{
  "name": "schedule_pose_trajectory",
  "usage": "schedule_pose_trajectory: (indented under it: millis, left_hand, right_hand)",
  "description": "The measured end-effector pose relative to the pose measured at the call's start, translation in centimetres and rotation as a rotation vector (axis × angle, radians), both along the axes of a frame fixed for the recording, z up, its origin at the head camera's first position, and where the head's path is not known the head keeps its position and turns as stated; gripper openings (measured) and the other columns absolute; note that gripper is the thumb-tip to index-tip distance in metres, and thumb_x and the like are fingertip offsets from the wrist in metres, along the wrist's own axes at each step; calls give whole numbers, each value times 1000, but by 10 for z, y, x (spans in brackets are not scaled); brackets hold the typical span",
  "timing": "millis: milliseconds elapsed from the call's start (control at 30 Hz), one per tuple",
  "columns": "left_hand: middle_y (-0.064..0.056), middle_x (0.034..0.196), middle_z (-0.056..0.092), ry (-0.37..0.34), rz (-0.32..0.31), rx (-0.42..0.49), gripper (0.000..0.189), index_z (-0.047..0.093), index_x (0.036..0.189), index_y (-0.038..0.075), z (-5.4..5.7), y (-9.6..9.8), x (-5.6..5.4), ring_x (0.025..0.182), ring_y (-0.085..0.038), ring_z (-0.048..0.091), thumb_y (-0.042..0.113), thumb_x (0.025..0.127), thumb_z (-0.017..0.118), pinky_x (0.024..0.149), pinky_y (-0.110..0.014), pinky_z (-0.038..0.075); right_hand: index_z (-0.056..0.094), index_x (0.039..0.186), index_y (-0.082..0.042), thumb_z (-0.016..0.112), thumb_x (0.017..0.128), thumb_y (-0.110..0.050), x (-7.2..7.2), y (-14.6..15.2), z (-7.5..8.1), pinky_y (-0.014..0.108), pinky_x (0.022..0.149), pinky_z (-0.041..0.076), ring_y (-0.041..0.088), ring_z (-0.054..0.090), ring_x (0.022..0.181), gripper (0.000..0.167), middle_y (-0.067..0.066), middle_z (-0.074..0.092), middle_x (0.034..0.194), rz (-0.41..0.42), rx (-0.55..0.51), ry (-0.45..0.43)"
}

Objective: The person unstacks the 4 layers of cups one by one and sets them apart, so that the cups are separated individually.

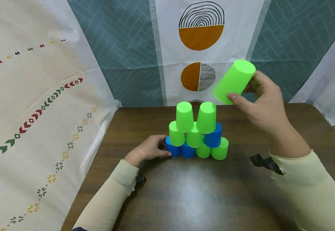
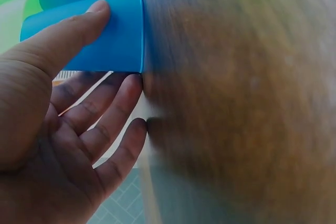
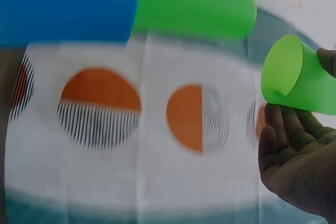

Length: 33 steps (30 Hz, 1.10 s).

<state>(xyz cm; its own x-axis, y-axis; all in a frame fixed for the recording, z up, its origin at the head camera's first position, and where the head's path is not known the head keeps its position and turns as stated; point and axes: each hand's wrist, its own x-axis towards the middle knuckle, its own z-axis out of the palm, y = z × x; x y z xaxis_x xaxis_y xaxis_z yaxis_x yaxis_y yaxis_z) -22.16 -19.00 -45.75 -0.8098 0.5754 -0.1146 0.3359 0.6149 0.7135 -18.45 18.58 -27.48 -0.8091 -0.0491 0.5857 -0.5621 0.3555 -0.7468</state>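
Upside-down plastic cups stand stacked as a pyramid on the table. Two blue and two green cups make its bottom row; the middle row has two green cups and a blue cup (image 1: pixel 213 136) at the right. Side by side on top are two green cups (image 1: pixel 184 116) (image 1: pixel 207 117). My left hand (image 1: pixel 148 148) holds the bottom-left blue cup (image 2: pixel 118 40), thumb on its near side and fingers around the far side. Above and right of the pyramid, my right hand (image 1: pixel 267 106) grips another green cup (image 1: pixel 233 82), tilted, its open end facing down and left.
The brown wooden table (image 1: pixel 196 199) carries the pyramid near its far half. Behind it hangs a white cloth (image 1: pixel 170 53) with orange and black shapes, between teal patterned panels. An embroidered cream cloth (image 1: pixel 34 96) hangs along the left side.
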Motion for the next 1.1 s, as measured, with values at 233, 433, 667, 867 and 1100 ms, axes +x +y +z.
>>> schedule_pose_trajectory:
  millis: [233, 433, 667, 867, 1100]
  left_hand:
    - [4, 117, 71, 4, 4, -2, 49, 65, 132, 17, 0, 0, 1, 108, -15, 68, 25, 89, 87, 98, -40, 56]
    - [5, 116, 72, 11, 4, -2, 48, 65, 132, 17, 1, 0, 0, 107, -14, 68, 26, 89, 87, 97, -39, 56]
    - [6, 114, 72, 15, 11, -16, 48, 66, 130, 17, 2, 1, 2, 105, -13, 68, 26, 89, 88, 96, -39, 57]
    - [6, 113, 72, 19, 17, -23, 47, 66, 130, 18, 1, 1, 2, 105, -12, 67, 27, 89, 87, 96, -38, 56]
    - [7, 113, 72, 16, 20, -22, 47, 66, 129, 18, 0, 1, 1, 104, -12, 68, 28, 89, 87, 95, -38, 57]
  right_hand:
    - [60, 139, -7, 85, 90, -19, -9, 66, -42, 25, 86, 43, 9, 58, 103, 57, -5, 65, 116, -216, 175, -162]
    - [47, 145, 1, 79, 94, -42, -25, 122, -91, 55, 80, 41, 42, 54, 108, 74, 26, 59, 124, -281, 450, -385]
    - [42, 147, 5, 79, 93, -46, -41, 161, -129, 67, 84, 43, 53, 50, 114, 83, 32, 54, 132, -265, 556, -532]
    - [43, 143, 10, 79, 93, -46, -50, 179, -149, 66, 83, 44, 53, 50, 111, 83, 35, 53, 128, -304, 553, -586]
    - [41, 140, 14, 76, 95, -45, -53, 193, -161, 67, 84, 44, 55, 50, 110, 82, 38, 51, 127, -327, 570, -623]
